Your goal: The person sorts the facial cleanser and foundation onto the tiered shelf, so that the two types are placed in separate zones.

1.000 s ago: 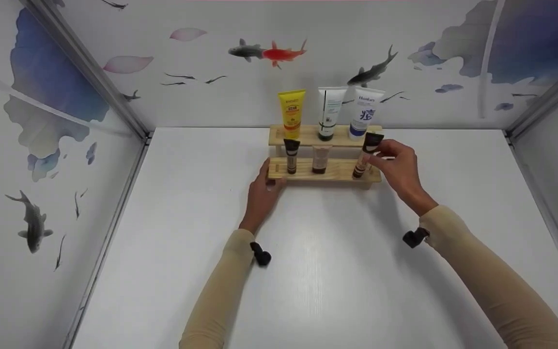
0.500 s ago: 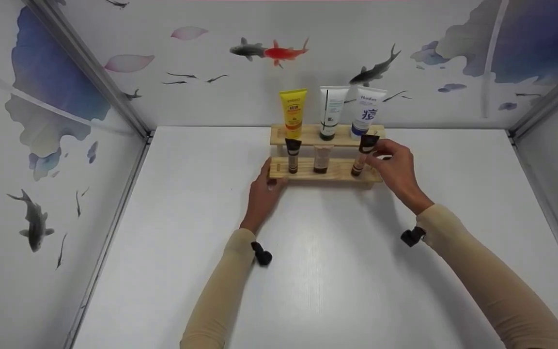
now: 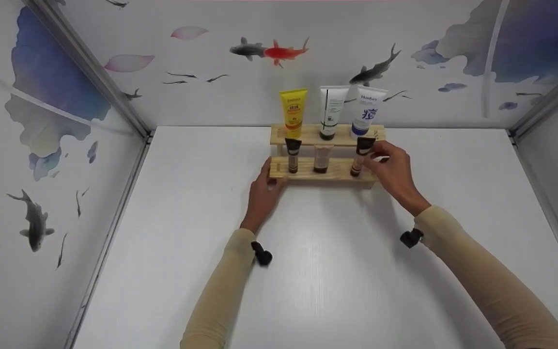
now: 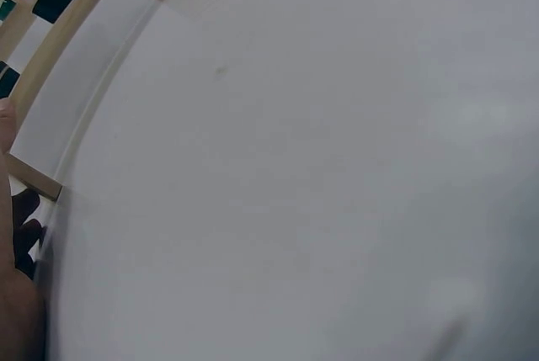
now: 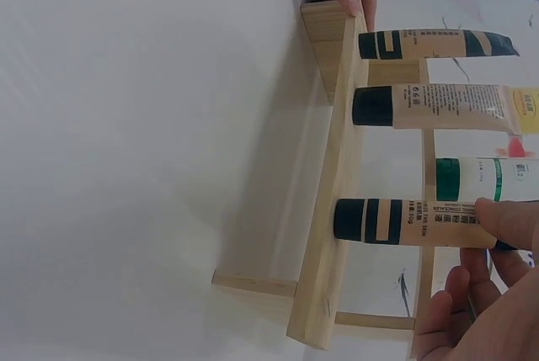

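A two-tier wooden rack stands at the back of the table, holding several cosmetic tubes upright. My left hand grips the left end of its lower tier, thumb at the front edge. At the right of that tier, my right hand pinches a beige foundation tube near its dark crimped end. The tube's black cap meets the shelf, and it stands nearly upright. Left of it on the same tier are a pinkish-beige tube and a slim dark-topped tube.
On the upper tier stand a yellow tube, a white tube with a dark cap and a white-and-blue tube. Right behind the rack rises a printed wall. White tabletop extends in front.
My right hand has moved slightly left and down with the foundation tube, which has gone from tilted right to nearly upright. The left hand keeps its hold on the rack.
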`<state>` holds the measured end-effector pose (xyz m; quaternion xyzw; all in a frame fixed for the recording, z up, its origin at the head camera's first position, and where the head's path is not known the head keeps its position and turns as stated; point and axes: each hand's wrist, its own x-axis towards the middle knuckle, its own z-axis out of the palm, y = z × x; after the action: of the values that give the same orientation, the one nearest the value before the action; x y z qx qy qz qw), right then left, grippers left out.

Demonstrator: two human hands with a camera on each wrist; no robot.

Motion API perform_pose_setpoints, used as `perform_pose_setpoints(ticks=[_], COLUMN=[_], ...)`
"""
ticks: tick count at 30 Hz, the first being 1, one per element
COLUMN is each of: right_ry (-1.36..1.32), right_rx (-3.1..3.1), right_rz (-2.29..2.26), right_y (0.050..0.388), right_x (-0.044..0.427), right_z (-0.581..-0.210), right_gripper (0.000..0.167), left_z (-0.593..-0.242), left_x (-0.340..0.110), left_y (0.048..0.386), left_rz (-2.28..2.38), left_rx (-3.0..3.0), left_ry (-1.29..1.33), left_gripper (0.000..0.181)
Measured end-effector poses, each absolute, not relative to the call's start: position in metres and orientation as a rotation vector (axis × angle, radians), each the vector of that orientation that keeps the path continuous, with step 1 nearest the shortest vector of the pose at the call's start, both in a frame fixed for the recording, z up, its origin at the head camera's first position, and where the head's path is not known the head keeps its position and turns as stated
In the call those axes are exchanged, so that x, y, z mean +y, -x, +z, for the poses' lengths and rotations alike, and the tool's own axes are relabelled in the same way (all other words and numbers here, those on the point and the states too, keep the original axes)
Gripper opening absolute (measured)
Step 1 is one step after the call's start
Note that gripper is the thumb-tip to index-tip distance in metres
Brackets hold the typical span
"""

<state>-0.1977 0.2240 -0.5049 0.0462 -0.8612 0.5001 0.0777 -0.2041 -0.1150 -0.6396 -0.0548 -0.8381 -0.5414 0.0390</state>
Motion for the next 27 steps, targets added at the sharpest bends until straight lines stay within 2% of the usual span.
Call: perform_pose_setpoints(ticks=[27], right_ry=[-0.115], right_rx=[-2.567], right_rz=[1.506], right_y=[0.2028], right_x=[0.2240], right_z=[-0.5077], right_gripper=[0.026], left_z=[-0.6401], left_x=[-0.1155], left_y=[0.2040], left_rz=[-1.644], left_rx=[-2.578], left_ry=[0.181], left_gripper=[0.089])
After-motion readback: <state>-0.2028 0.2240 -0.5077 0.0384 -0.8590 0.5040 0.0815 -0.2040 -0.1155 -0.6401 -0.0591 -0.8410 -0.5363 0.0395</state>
